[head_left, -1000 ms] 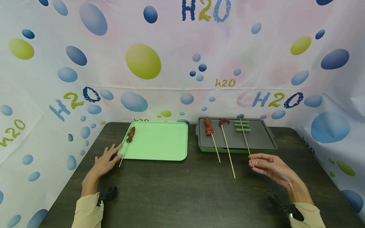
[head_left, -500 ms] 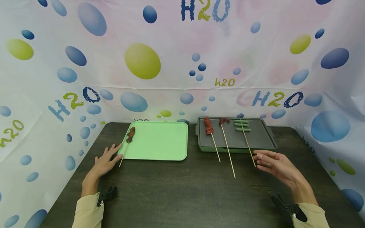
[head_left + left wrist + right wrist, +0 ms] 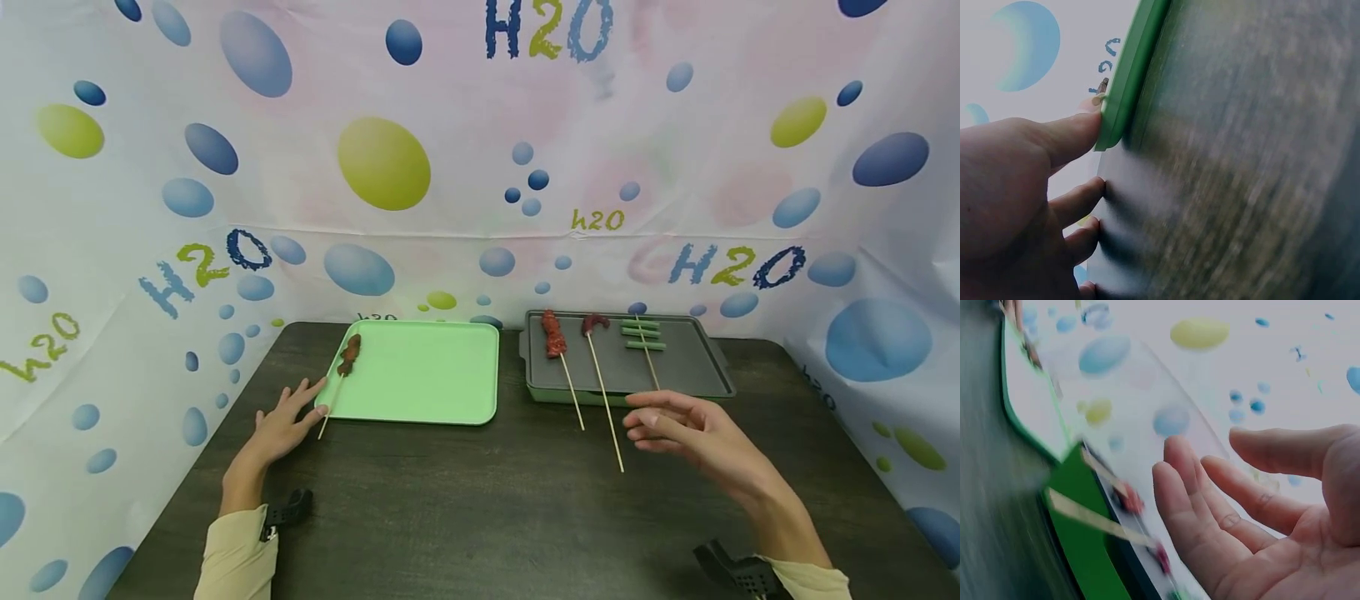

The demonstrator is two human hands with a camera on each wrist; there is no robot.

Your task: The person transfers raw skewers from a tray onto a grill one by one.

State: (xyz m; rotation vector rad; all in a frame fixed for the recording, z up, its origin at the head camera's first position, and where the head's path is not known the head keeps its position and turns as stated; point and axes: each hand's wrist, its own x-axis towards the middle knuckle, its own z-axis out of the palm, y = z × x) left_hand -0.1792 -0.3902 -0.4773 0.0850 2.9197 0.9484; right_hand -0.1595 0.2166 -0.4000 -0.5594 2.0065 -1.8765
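My right hand [image 3: 697,433], fingers relaxed and apart from anything, hovers in front of the grey grill plate [image 3: 686,358]. It covers the lower stick of the skewer of green pieces [image 3: 642,345]. To its left are a skewer with a curled reddish-brown piece [image 3: 595,323] and a red meat skewer [image 3: 555,337], both with sticks jutting over the plate's front edge. My left hand [image 3: 279,427] rests on the table, its thumb [image 3: 1079,134] touching the rim of the light green tray [image 3: 1124,94]. A brown meat skewer [image 3: 349,357] lies along that tray's left side.
The dark wooden table [image 3: 465,508] carries both the tray and the grill plate, with a gap between them. Behind stands a white backdrop sheet [image 3: 480,117] with blue and yellow-green spots and lettering. Dark straps [image 3: 738,571] sit at both wrists.
My right hand has let go of the green skewer's stick, drawn back, then moved left toward the curled-piece skewer. The left hand stays at the tray.
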